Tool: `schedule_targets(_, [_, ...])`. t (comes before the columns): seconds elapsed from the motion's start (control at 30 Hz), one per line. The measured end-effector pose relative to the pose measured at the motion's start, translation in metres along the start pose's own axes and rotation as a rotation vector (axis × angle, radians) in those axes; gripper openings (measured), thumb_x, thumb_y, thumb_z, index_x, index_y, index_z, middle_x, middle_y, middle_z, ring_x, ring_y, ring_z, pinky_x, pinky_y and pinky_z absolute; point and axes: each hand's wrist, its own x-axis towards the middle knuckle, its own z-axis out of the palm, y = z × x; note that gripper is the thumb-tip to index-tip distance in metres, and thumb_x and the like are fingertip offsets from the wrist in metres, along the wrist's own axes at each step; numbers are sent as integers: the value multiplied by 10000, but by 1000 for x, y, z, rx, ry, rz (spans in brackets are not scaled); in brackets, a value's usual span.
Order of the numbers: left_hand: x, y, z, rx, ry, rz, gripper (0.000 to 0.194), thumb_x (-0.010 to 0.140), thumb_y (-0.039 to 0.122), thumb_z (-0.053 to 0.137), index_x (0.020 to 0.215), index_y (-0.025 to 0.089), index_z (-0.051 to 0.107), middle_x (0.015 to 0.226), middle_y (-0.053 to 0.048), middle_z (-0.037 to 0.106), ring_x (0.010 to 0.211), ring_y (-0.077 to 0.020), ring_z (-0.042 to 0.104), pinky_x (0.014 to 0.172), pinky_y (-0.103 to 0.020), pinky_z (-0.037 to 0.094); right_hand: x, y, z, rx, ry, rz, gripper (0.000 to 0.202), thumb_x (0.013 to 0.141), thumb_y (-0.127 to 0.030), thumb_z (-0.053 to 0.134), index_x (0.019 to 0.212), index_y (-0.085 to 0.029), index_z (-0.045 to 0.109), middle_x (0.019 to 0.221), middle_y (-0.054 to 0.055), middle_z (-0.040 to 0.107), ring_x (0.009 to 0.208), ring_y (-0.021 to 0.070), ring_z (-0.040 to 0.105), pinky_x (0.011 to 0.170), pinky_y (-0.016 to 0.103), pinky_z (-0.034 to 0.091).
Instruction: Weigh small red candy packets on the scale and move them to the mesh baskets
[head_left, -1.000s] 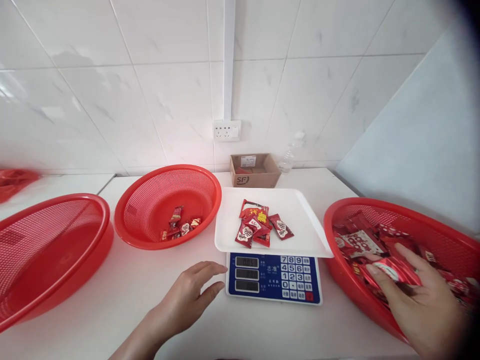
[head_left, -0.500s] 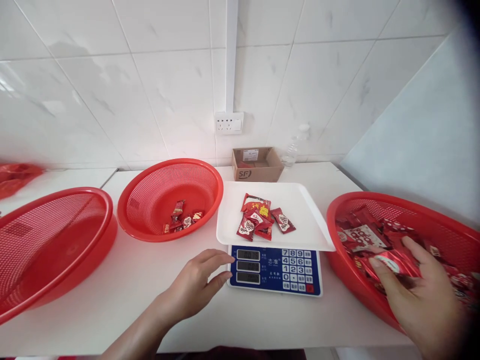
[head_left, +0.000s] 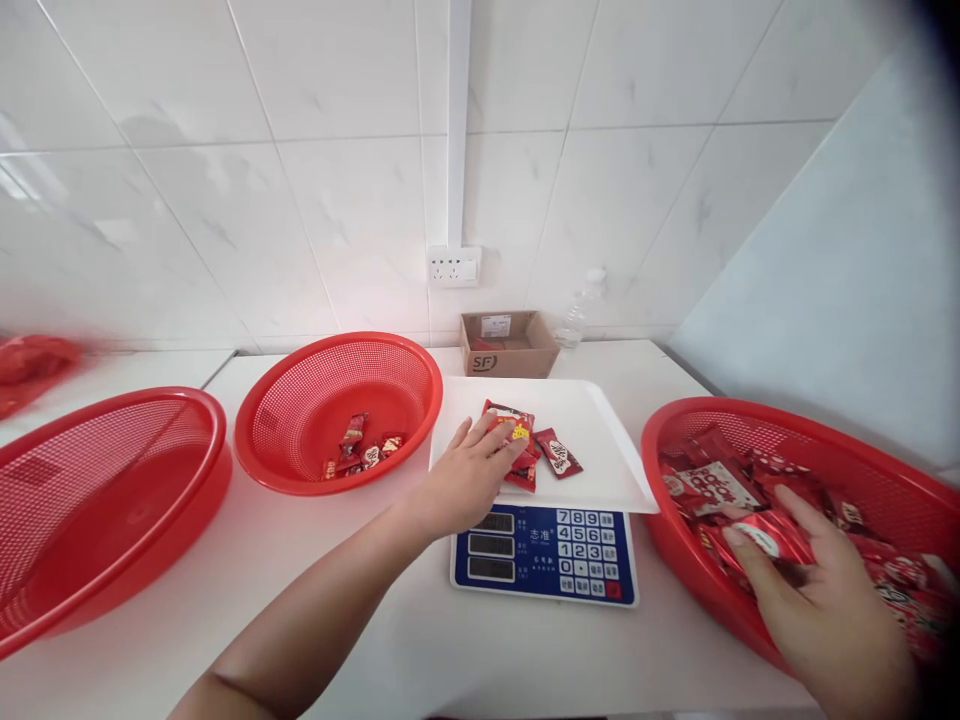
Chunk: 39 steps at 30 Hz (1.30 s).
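Note:
My left hand (head_left: 466, 478) reaches over the white tray (head_left: 611, 470) of a blue scale (head_left: 540, 560), fingers spread over several red snack packets (head_left: 517, 428), partly hiding them. Another red packet (head_left: 559, 453) lies alone to their right on the tray. Over the right red basket (head_left: 697, 405), my right hand (head_left: 825, 590) grips a shiny red packet (head_left: 776, 537) between thumb and fingers. Many red packets fill that basket around it. The scale's upper display is partly covered by my left hand.
A red basket (head_left: 259, 450) holding several small packets stands left of the scale, and another red basket (head_left: 217, 425) is at the far left. Behind the tray are a cardboard box (head_left: 510, 358) and a clear bottle (head_left: 576, 315). A red bag (head_left: 34, 365) lies at the left edge.
My left hand has moved up and right from beside the scale's display onto the packets on the tray. My right hand still holds the shiny packet. The view has shifted slightly.

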Motion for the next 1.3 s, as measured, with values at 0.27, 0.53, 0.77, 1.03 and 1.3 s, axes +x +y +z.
schedule_targets(0.27, [17, -8, 0, 70, 36, 105, 248, 893, 128, 472, 1100, 125, 607, 1375, -145, 497, 1370, -336, 302, 1108, -478, 300, 1, 5, -3, -25, -22, 20, 770, 714, -672, 478, 1333, -216, 502, 1321, 112, 554, 1182, 357, 529, 1069, 503, 324])
schedule_targets(0.53, [17, -11, -1, -17, 123, 128, 201, 912, 135, 448, 1044, 140, 600, 1108, -97, 660, 1265, -264, 459, 1093, -448, 323, 2, 3, -1, -22, -40, 36, 765, 710, -674, 477, 1329, -225, 503, 1322, 108, 558, 1173, 356, 535, 1053, 509, 343])
schedule_targets(0.77, [18, -15, -3, -43, 124, 149, 387, 807, 34, 467, 1162, 130, 587, 1236, -119, 614, 1242, -259, 475, 1080, -455, 335, 2, 3, -2, -48, -46, 59, 739, 689, -685, 477, 1302, -274, 521, 1296, 85, 580, 1146, 349, 559, 1003, 523, 394])
schedule_targets(1.03, [27, -18, 5, -54, 108, 178, 337, 801, 29, 478, 1089, 144, 610, 1091, -125, 652, 1140, -250, 542, 1096, -475, 289, 1, -2, -4, -33, -75, 104, 752, 683, -694, 483, 1309, -280, 515, 1232, 82, 620, 1122, 354, 573, 966, 523, 429])
schedule_targets(1.3, [12, -8, -17, -1011, 375, -354, 324, 846, 146, 484, 1164, 202, 520, 1030, -65, 572, 910, -175, 580, 796, -314, 497, 1, -1, -4, 0, -68, 97, 753, 690, -689, 490, 1314, -269, 510, 1252, 83, 611, 1160, 341, 551, 990, 506, 413])
